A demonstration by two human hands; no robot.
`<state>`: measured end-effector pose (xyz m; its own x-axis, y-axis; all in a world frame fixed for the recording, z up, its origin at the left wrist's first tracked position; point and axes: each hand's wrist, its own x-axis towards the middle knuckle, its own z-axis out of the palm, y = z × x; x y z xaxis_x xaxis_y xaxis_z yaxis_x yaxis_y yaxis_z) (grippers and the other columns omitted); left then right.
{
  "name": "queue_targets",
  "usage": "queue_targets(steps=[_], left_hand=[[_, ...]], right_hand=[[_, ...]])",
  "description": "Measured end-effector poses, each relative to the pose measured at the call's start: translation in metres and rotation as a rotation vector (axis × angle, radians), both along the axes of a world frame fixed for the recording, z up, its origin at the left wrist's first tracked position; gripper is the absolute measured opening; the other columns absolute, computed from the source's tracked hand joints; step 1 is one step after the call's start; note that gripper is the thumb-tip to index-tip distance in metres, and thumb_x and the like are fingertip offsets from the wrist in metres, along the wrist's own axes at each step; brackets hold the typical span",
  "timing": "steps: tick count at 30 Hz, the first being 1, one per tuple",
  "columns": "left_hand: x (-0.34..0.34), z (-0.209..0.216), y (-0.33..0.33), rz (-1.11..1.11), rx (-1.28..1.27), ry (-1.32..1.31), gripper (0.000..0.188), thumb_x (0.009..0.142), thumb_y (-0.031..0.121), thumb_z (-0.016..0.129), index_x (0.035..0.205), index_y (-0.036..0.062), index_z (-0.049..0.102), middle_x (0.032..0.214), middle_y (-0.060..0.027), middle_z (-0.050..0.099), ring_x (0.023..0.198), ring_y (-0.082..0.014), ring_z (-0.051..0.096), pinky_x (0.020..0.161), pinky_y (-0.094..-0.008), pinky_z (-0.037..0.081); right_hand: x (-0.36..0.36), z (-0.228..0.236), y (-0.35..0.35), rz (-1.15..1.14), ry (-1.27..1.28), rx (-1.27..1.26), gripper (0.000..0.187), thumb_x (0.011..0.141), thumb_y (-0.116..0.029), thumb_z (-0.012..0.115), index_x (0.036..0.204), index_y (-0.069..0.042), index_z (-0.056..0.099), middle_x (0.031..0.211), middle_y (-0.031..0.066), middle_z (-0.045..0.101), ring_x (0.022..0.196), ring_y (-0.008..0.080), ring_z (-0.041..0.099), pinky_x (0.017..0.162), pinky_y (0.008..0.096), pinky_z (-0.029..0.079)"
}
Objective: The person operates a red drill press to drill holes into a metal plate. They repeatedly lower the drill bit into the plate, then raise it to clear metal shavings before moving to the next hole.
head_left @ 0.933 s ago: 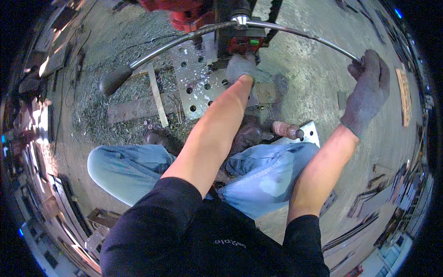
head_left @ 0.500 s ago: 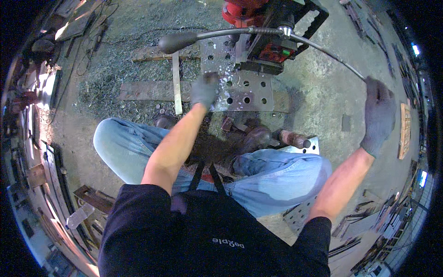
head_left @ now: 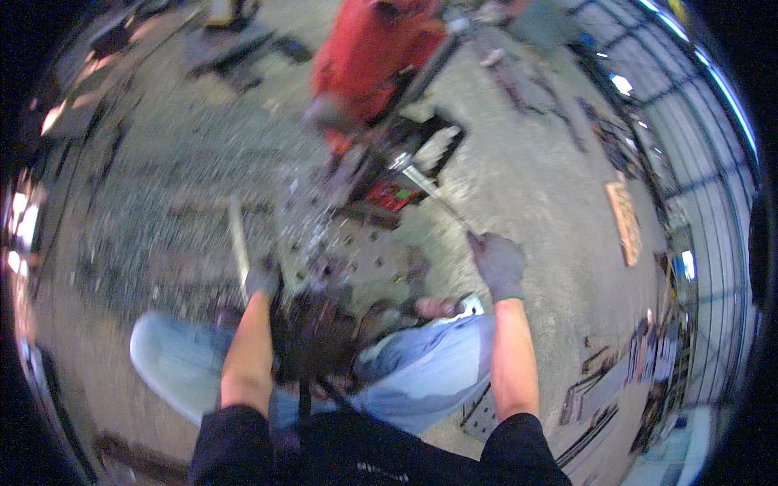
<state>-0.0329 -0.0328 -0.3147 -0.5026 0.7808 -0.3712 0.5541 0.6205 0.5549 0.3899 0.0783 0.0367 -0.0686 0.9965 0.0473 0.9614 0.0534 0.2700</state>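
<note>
The picture is blurred by head motion. My right hand [head_left: 498,264], in a grey glove, grips the end of a long metal handle bar [head_left: 438,197] that runs up to a red drilling machine [head_left: 374,57]. My left hand [head_left: 262,281], also gloved, rests at the near left edge of a grey steel plate with several holes [head_left: 356,255] that lies on the floor under the machine. My knees in blue jeans [head_left: 421,368] are just below the plate.
A narrow flat bar [head_left: 237,239] lies left of the plate on the concrete floor [head_left: 535,186]. Metal chips cover the ground at left. A rusty flat piece [head_left: 626,220] lies at right, and scrap steel strips [head_left: 596,389] lie at lower right.
The view has tipped upward and blurred. My right hand has swung the handle bar in toward the middle. My left hand has slid down to the plate's near left edge.
</note>
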Motion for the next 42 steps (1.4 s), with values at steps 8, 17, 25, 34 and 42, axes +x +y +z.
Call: queue_targets(steps=[8,17,25,34,42], left_hand=[[-0.004,0.106,-0.012,0.295,-0.141,0.153,0.037,0.084,0.034,0.059,0.113,0.0117,0.063,0.108,-0.0211,0.067,0.100,-0.0400,0.065,0.083,-0.0516,0.052],[-0.004,0.066,-0.029,0.254,-0.212,0.117,0.038,0.082,0.037,0.062,0.112,0.0142,0.064,0.111,-0.0196,0.066,0.103,-0.0379,0.065,0.085,-0.0494,0.052],[0.045,0.097,-0.012,-0.141,-0.018,0.259,0.044,0.085,0.035,0.060,0.125,0.0189,0.057,0.121,-0.0166,0.059,0.109,-0.0348,0.061,0.084,-0.0499,0.050],[0.042,0.071,-0.002,0.271,0.227,0.061,0.036,0.090,0.035,0.058,0.111,0.0071,0.065,0.109,-0.0227,0.064,0.102,-0.0434,0.062,0.088,-0.0493,0.049],[0.049,0.084,0.004,0.210,0.379,0.020,0.031,0.092,0.032,0.056,0.111,0.0093,0.065,0.106,-0.0228,0.065,0.102,-0.0420,0.062,0.089,-0.0478,0.047]], right_hand=[[0.007,0.005,-0.014,-0.151,-0.044,0.004,0.054,0.094,-0.057,0.044,0.096,-0.009,0.070,0.098,0.0226,0.068,0.093,0.0422,0.066,0.079,0.0527,0.051],[0.028,0.019,0.030,-0.123,-0.096,0.116,0.041,0.092,-0.049,0.050,0.097,-0.012,0.070,0.100,0.0178,0.069,0.093,0.0383,0.066,0.076,0.0510,0.051],[0.015,0.022,0.019,-0.274,-0.003,0.201,0.042,0.088,-0.053,0.054,0.103,-0.017,0.069,0.102,0.0143,0.070,0.095,0.0378,0.066,0.077,0.0488,0.051],[0.018,0.019,0.030,-0.333,0.022,0.128,0.043,0.086,-0.056,0.056,0.110,-0.022,0.069,0.109,0.0099,0.070,0.102,0.0330,0.067,0.081,0.0449,0.051],[0.009,0.026,0.027,-0.336,0.041,0.089,0.042,0.087,-0.056,0.056,0.110,-0.023,0.069,0.109,0.0096,0.071,0.103,0.0316,0.067,0.083,0.0436,0.051]])
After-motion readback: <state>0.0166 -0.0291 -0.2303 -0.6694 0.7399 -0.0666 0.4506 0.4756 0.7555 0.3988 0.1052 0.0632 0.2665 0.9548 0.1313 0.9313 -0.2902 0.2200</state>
